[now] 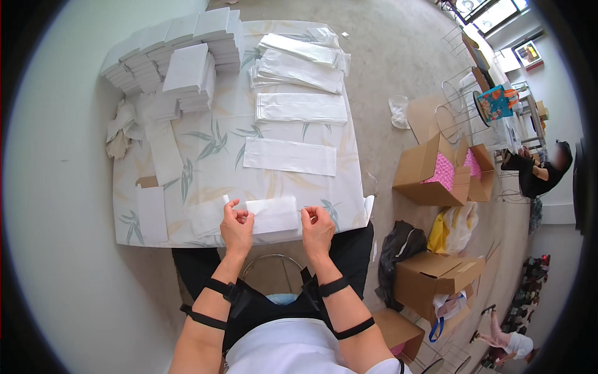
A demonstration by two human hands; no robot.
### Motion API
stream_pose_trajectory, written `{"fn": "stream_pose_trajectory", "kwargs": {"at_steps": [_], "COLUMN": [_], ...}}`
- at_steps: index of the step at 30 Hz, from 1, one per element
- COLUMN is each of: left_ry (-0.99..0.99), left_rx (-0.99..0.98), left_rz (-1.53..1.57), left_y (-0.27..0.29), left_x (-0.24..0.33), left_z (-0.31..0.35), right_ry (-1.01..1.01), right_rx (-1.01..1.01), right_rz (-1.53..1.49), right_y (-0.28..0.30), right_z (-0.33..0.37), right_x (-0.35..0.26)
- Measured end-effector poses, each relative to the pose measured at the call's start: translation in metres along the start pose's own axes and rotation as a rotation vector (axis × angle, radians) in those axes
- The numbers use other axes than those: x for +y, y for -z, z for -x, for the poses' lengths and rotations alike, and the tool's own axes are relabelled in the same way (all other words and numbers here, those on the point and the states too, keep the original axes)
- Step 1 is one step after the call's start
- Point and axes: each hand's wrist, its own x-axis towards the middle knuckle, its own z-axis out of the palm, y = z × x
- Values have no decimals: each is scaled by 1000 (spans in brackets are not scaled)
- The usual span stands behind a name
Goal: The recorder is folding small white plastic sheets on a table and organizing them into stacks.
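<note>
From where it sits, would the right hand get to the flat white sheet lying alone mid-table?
Probably yes. The right hand pinches the folded white piece at the near table edge; the flat white sheet lies just beyond it with only bare tablecloth between.

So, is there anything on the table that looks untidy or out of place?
Mostly it is orderly: neat stacks of white folded sheets and flat white paper bags. The odd spot is the crumpled white pile at the table's left edge, loose and rumpled. Both hands hold a small white folded piece.
</note>
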Motion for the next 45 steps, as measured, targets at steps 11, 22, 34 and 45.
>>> {"fn": "stream_pose_trajectory", "kwargs": {"at_steps": [11, 22, 34, 45], "left_ry": [-6, -67, 267, 153], "left_rx": [-61, -21, 506, 498], "left_rz": [-69, -73, -269, 4], "left_y": [3, 6, 96, 114], "left_x": [1, -13, -77, -95], "left_z": [-5, -9, -7, -8], "right_ry": [-33, -83, -24, 117], "right_rx": [-65, -89, -145, -352], "right_rz": [34, 18, -103, -182], "right_y": [-25, -28, 35, 13], "right_z": [-7, -9, 20, 71], "right_x": [19, 23, 16, -26]}}
